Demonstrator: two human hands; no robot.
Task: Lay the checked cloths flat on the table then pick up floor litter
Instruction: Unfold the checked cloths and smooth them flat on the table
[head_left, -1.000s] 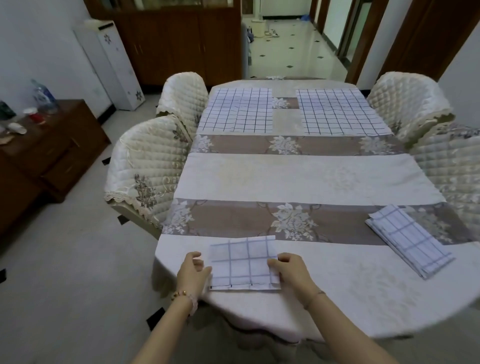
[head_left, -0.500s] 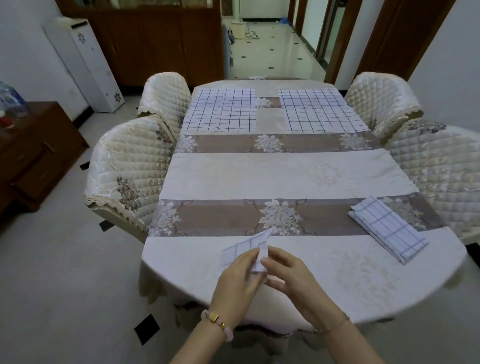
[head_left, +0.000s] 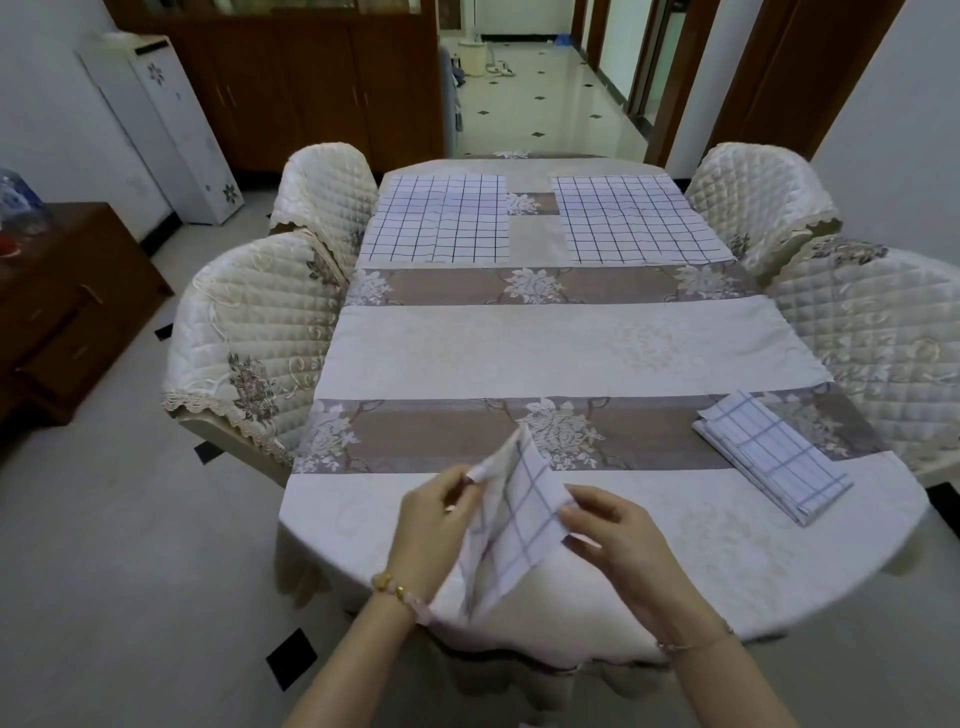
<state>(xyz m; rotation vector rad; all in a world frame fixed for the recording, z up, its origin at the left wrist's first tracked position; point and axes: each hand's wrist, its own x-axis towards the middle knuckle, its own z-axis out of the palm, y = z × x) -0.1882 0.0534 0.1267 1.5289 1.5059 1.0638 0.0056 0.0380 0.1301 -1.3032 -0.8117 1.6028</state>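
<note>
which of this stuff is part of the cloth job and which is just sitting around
Part of the job:
- held checked cloth, pinched between left hand and right hand
- folded checked cloth on the right
- far-left spread cloth and far-right spread cloth
- table

Just lying about:
- quilted chairs
- wooden sideboard
- white cabinet against the wall

Head-worn view, looking down over table (head_left: 519, 353)
</note>
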